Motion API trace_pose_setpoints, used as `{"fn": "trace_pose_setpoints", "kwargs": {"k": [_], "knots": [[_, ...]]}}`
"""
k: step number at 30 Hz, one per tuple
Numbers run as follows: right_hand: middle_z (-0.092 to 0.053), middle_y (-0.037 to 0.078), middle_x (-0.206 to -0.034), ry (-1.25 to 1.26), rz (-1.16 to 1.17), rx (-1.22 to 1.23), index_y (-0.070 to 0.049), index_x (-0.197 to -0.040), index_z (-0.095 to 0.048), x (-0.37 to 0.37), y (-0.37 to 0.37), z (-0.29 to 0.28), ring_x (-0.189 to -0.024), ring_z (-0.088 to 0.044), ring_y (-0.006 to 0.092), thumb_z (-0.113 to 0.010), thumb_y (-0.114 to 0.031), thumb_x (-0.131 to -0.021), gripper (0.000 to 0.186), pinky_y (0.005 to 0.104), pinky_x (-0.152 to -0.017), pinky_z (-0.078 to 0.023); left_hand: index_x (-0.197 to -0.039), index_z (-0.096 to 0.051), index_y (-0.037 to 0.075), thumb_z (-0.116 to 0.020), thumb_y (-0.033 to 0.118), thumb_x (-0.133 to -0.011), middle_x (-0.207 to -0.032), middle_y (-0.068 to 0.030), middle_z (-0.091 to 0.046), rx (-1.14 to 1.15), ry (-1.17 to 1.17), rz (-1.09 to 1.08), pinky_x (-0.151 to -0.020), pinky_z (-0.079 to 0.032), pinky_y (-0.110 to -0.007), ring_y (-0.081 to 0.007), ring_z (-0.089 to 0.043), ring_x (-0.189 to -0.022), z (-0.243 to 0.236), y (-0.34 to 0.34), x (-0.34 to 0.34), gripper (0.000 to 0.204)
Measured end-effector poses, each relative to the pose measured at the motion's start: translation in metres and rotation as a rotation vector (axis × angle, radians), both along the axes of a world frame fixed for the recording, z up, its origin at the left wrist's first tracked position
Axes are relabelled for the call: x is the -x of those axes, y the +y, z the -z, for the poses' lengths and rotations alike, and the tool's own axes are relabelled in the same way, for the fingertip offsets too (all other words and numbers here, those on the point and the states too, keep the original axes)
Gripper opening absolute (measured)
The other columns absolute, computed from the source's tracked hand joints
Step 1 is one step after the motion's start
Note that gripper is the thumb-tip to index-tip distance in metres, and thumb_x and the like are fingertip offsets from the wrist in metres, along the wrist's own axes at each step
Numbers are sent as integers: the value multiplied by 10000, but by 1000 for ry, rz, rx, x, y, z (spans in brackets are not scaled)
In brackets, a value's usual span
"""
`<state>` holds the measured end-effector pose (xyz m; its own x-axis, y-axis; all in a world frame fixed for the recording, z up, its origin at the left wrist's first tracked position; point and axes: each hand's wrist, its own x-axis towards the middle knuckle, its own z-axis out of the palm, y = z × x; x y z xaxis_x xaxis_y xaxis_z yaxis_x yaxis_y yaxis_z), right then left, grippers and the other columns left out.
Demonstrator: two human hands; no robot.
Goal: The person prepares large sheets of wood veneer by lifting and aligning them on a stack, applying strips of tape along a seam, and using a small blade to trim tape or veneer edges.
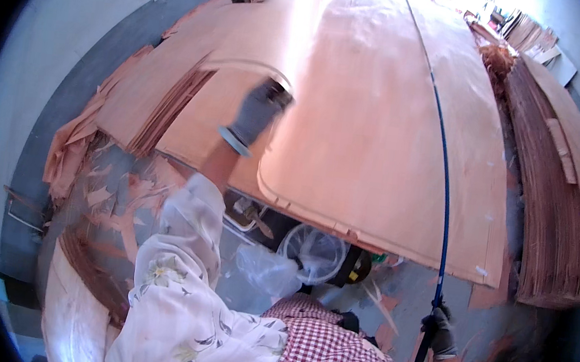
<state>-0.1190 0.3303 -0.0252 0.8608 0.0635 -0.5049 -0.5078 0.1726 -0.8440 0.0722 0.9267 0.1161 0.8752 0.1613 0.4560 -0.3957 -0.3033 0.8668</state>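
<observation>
My left hand [258, 111], in a grey glove and slightly blurred, is raised over the large pale veneer sheets [367, 132] at their curved, offset edge. Its fingers are closed, but what they hold is hidden. My right hand [439, 329], also gloved, grips the lower end of a long, thin blue rod [445, 184]. The rod runs up across the right part of the top sheet toward its far edge.
Stacked veneer [561, 190] lies at the right, more layered sheets [142, 100] at the left. Below the sheets' near edge are a tray [240, 211], a clear bucket [310, 251] and a plastic bag [265, 271]. Veneer scraps [124, 219] litter the grey floor. Pale walls rise around.
</observation>
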Motion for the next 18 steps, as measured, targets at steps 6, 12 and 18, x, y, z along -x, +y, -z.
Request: {"fn": "trace_pose_setpoints", "kwargs": {"k": [6, 12, 18], "knots": [[-577, 42, -752, -76, 106, 154, -30, -992, -591, -19, 16, 22, -461, -517, 130, -627, -103, -816, 194, 271, -370, -415, -1030, -560, 77, -502, 58, -759, -1057, -128, -592, -1073, -37, 27, -659, -504, -444, -307, -603, -857, 70, -139, -5, 278], [-541, 2, -638, -156, 169, 585, -28, -840, -571, -10, 49, -1, -502, -472, 83, -691, -142, -769, 180, 219, -427, -371, -907, -601, 25, -548, 89, -785, -941, -147, -629, -1343, 184, 311, -670, -532, -421, -315, -647, -803, 149, -151, 25, 149], [-637, 83, -716, -343, 61, 846, 43, -952, -622, 43, 72, 8, -646, -550, 123, -705, -211, -781, 317, 274, -604, -454, -919, -596, 12, -591, 114, -810, -897, -154, -628, -849, 236, 475, -672, -515, -376, -296, -641, -780, 112, -109, 10, 149]]}}
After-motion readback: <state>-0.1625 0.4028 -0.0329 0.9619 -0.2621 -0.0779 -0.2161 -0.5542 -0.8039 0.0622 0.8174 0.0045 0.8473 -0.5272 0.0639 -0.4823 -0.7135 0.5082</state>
